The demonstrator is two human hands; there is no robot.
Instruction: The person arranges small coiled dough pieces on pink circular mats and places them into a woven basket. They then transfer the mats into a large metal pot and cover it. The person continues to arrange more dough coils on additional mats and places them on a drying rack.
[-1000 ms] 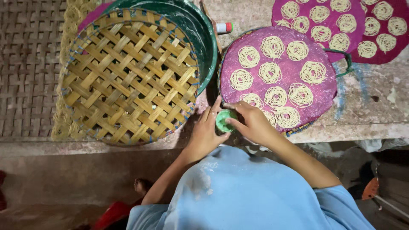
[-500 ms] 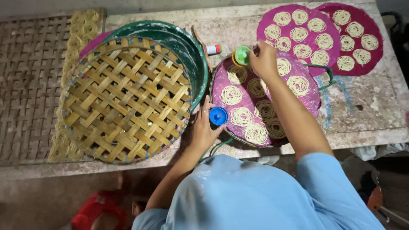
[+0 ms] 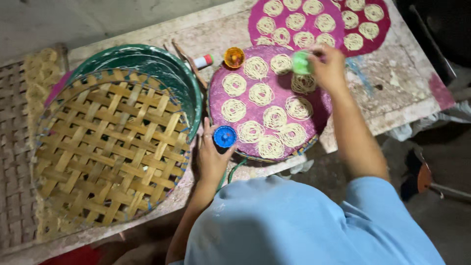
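woven bamboo tray [image 3: 110, 149] lay at the left, stacked over green-rimmed trays [image 3: 162, 64], its open lattice likely suited to airing or draining. just right of it the left hand [image 3: 212, 157] rested at the near edge of the purple round mat [image 3: 245, 81], fingers curled around a blue round cap-like piece [image 3: 225, 136] (a part of the pressing tool, by its look), which sat touching the mat's rim. the grip appeared loose, thumb and fingers partly closed on the piece. on the mat, noodle nests [image 3: 274, 117] sat in spaced rows, apart from one another, probably so they would not stick. an orange cup-like piece [image 3: 234, 57] stood just beyond the mat's far edge, beside a small white tube with a red cap [image 3: 202, 61]. further right, the right hand [image 3: 327, 68] was closed on a green press [image 3: 300, 63], held directly above a nest at the mat's far side. two more purple mats [image 3: 338, 22], also filled, lay beyond, well apart from the left hand.
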